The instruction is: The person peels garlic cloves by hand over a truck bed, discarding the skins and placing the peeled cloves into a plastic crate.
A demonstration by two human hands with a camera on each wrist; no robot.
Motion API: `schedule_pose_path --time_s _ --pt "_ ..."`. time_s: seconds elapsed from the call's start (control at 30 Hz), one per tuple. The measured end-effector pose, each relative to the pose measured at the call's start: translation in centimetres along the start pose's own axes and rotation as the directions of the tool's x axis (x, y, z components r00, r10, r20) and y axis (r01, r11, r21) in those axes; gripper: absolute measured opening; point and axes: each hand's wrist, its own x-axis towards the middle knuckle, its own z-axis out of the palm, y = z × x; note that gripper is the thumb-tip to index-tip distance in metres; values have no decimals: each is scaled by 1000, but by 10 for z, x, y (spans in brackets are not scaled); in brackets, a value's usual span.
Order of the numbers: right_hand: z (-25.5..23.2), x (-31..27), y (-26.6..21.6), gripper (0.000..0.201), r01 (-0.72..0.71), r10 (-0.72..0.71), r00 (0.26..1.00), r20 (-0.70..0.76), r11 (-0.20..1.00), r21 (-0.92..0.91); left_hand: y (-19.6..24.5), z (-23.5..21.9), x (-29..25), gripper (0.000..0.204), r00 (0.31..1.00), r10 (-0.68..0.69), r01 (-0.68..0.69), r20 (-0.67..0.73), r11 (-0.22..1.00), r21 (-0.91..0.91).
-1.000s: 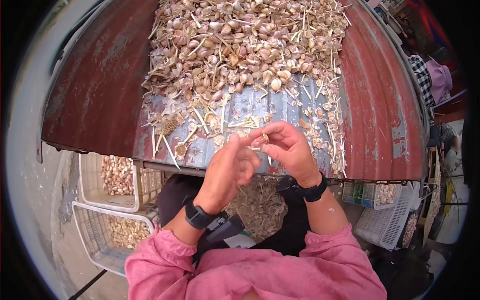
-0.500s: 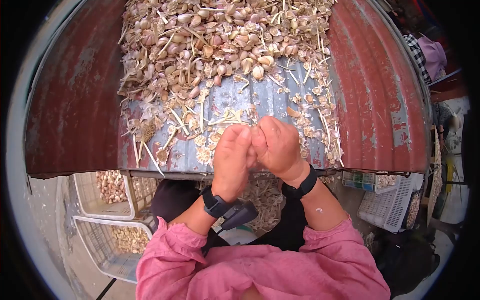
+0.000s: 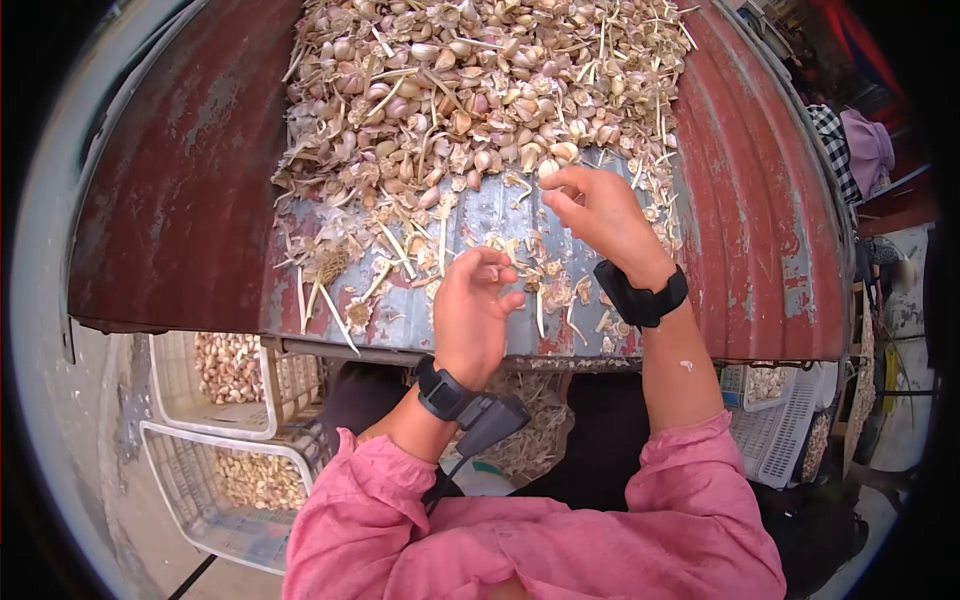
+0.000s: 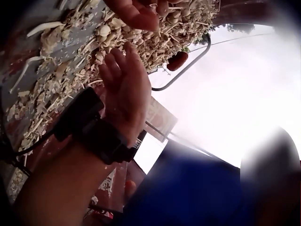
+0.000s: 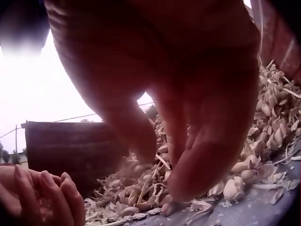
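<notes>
Near the metal sheet's front edge, the left hand (image 3: pixel 472 318) is raised with fingers loosely curled; whether something small lies in its palm cannot be made out. The right hand (image 3: pixel 612 222) reaches over the sheet to the near edge of the garlic heap (image 3: pixel 440 95), thumb and forefinger apart beside a pale garlic piece (image 3: pixel 548 168). In the right wrist view the right hand's fingers (image 5: pixel 207 160) point down over loose cloves and stalks, with no grip visible. The left wrist view shows the left hand (image 4: pixel 124 89) below the other hand's fingers (image 4: pixel 136 16).
Dry stalks and skins (image 3: pixel 395 250) lie on the corrugated sheet (image 3: pixel 755 230). White crates of garlic (image 3: pixel 265 385) stand below at the left, another crate (image 3: pixel 770 430) at the right. Husks cover the ground between the knees. A person in checked cloth (image 3: pixel 830 140) is at the far right.
The hands were together, with a reddish garlic piece in the right fingers a second ago. Now they are apart: the right has moved forward to the heap, the left stays near the edge, its fingers looser.
</notes>
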Motion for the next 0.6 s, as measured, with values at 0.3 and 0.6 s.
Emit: schedule_pose_path --time_s 0.3,0.6 --pt "63 66 16 22 107 -89 988 123 983 -149 12 -13 15 16 991 113 -106 -74 990 96" --pt "19 -41 -7 30 -274 18 944 330 598 753 2 -6 7 28 977 -74 -2 201 935 355"
